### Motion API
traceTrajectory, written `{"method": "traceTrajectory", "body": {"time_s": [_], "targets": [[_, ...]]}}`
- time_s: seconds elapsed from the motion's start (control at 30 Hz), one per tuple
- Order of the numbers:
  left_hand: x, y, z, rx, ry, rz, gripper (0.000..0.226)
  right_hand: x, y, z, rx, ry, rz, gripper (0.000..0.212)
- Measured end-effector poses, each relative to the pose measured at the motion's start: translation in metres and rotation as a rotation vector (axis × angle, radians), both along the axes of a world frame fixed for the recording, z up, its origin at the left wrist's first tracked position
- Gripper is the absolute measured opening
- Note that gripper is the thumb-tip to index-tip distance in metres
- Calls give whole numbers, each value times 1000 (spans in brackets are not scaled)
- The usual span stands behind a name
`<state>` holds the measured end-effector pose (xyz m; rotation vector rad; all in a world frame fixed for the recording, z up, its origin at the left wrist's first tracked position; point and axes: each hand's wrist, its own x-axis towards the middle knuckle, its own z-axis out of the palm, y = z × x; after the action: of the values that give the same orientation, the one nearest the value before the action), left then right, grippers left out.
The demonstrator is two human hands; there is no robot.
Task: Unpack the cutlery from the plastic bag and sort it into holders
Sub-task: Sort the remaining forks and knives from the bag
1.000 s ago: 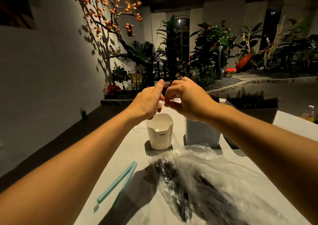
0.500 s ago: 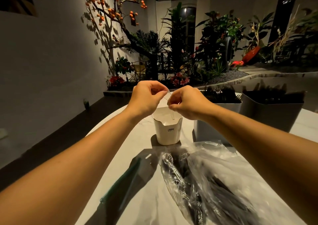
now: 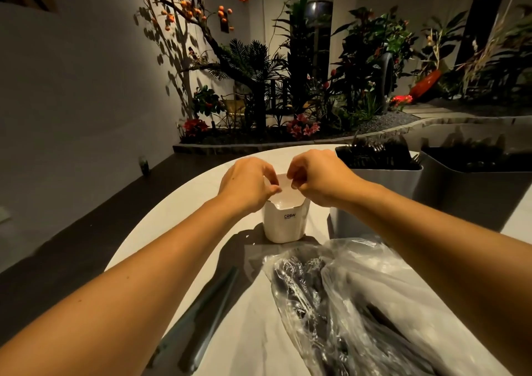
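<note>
Above the white cup at frame centre: both hands pinching something small over its mouth.

Risk one: the white cup is light and narrow, so a knock from either wrist could tip it toward the plastic bag in the lower right of the frame. Risk two: whatever is pinched (too small to identify) could drop outside the rim. The left hand is curled, thumb and forefinger closed at the cup's left edge; the right hand mirrors it at the right edge. Each grip appears clenched on a small item, which cannot be named. Both forearms reach forward over the counter, nearly level. Dark cutlery lies inside the bag; two grey holders at right centre already carry dark pieces. A slim clip lies lower left.
</note>
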<state>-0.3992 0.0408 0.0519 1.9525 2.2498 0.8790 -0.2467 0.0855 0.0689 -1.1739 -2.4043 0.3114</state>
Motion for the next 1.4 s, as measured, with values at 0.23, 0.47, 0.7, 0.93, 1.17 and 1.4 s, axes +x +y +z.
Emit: {"method": "traceTrajectory", "body": {"time_s": [0.23, 0.47, 0.7, 0.93, 1.17, 1.4], "targets": [[5, -24, 13, 144, -112, 34, 5, 22, -23, 11, 19, 102, -8, 18], [53, -77, 23, 175, -240, -132, 13, 80, -85, 35, -133, 206, 63, 10], [125, -133, -1, 90, -347, -356, 5, 148, -146, 22, -650, 66, 125, 18], [153, -152, -53, -135, 160, -411, 22, 166, -153, -31, -395, -426, -48, 27], [139, -163, -82, 34, 70, -383, 18, 155, -150, -69, -260, -232, -155, 24], [116, -169, -78, -178, -77, -418, 50, 142, -145, -82, -329, -197, -144, 54]]}}
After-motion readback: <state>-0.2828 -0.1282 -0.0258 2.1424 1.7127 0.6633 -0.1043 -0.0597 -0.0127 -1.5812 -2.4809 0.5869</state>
